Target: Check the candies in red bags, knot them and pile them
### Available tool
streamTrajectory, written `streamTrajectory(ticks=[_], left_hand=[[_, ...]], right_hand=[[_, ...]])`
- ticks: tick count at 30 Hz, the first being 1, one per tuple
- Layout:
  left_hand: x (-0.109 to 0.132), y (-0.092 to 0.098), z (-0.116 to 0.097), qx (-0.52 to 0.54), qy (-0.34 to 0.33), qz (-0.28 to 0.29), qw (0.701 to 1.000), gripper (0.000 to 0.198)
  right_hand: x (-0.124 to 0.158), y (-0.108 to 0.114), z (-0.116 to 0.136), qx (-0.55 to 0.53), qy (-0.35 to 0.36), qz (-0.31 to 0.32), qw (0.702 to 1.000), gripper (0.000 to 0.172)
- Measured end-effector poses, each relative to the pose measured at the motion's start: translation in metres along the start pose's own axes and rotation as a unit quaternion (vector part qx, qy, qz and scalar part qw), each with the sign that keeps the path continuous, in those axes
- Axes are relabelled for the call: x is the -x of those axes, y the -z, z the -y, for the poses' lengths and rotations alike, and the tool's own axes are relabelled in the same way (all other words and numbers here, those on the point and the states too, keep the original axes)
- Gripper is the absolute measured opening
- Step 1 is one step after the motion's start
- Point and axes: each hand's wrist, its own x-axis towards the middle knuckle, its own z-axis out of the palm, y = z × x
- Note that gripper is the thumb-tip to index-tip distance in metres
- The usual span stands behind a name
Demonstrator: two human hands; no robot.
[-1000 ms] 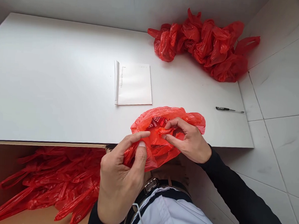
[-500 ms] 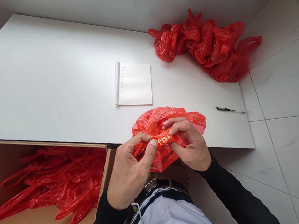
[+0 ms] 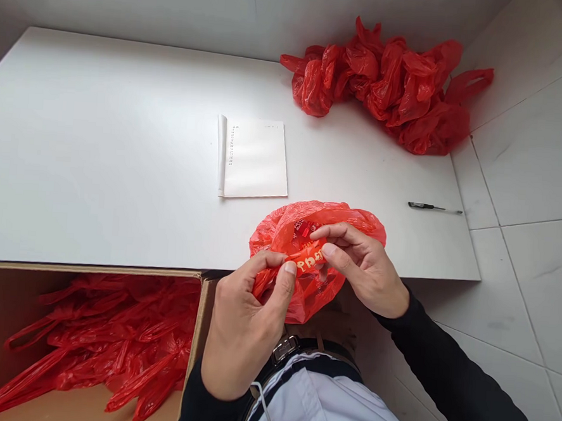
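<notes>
Near the table's front edge I hold a small red packet with yellow lettering [image 3: 310, 258] over an open red plastic bag [image 3: 280, 229]. The thumb and forefinger of my left hand [image 3: 245, 326] pinch the packet's left end. At its right end is my right hand [image 3: 370, 273], thumb laid on the packet and the other fingers curled beyond it. Inside the bag, a few darker red printed pieces [image 3: 304, 228] show behind the packet. The bag's lower side hangs past the table edge, and my hands hide part of it.
Left of me stands a cardboard box [image 3: 202, 320] with several red plastic bags [image 3: 125, 341] in it. On the white table [image 3: 122, 162] lie a notepad [image 3: 255, 164] with writing and a pen [image 3: 433, 208]. Crumpled red bags [image 3: 384, 83] are heaped by the wall.
My right hand has shifted slightly right, and its thumb has come from under the packet to its top. More of the bag's contents show. My left hand keeps its pinch.
</notes>
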Motion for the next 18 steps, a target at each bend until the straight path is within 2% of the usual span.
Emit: streamTrajectory(ticks=[4, 7, 10, 12, 15, 18], left_hand=[[0.001, 0.002, -0.001, -0.006, 0.022, -0.011, 1.0, 0.014], [0.005, 0.007, -0.007, 0.014, 0.037, -0.051, 0.998, 0.026], [0.01, 0.011, -0.013, 0.025, 0.016, -0.093, 0.995, 0.032], [0.013, 0.013, -0.015, 0.008, -0.012, -0.118, 0.993, 0.033], [0.016, 0.016, -0.014, -0.022, -0.047, -0.142, 0.989, 0.033], [0.018, 0.018, -0.013, -0.032, -0.053, -0.14, 0.988, 0.031]], right_hand=[[-0.001, 0.001, -0.004, 0.033, -0.01, -0.026, 0.999, 0.017], [-0.004, 0.004, -0.009, 0.093, -0.002, -0.054, 0.994, 0.02], [-0.007, 0.01, -0.01, 0.181, -0.009, -0.01, 0.983, 0.029], [-0.009, 0.016, -0.008, 0.254, -0.005, -0.007, 0.967, 0.033], [-0.011, 0.025, -0.004, 0.364, 0.023, -0.057, 0.929, 0.023], [-0.011, 0.028, -0.005, 0.428, 0.02, -0.021, 0.903, 0.017]])
